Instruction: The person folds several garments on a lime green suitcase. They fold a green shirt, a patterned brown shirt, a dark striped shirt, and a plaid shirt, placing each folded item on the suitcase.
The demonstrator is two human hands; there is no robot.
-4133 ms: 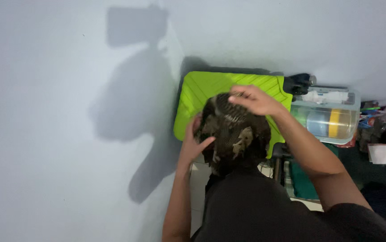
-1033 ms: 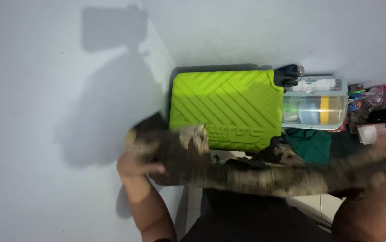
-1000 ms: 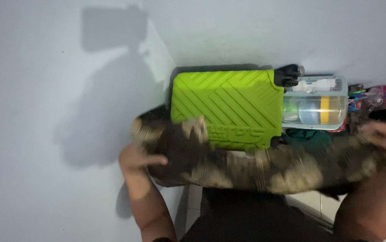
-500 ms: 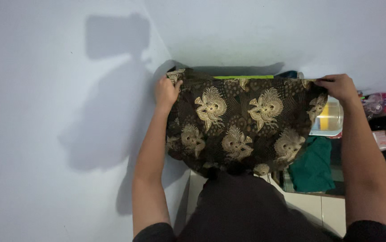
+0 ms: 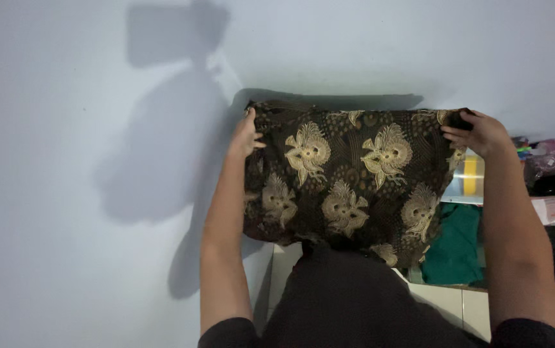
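Note:
A dark brown cloth point(image 5: 348, 174) with gold flower-like patterns hangs spread in front of me, draped over something that it hides entirely. My left hand point(image 5: 246, 135) rests on its upper left corner, fingers pressed against the fabric. At the upper right corner, my right hand point(image 5: 476, 132) grips the cloth's edge. The cloth's lower edge hangs just above my dark-clothed body point(image 5: 361, 296).
Pale walls meet in a corner behind the cloth, with my shadow point(image 5: 161, 154) cast on the left wall. A clear plastic box point(image 5: 469, 180), a green fabric item point(image 5: 461, 245) and assorted clutter point(image 5: 551, 174) sit to the right. White floor tiles point(image 5: 445, 299) show below.
A crumpled cloth in my hands was shaken out and spread wide. It now covers the lime green suitcase that showed earlier. Both hands have settled at its top corners.

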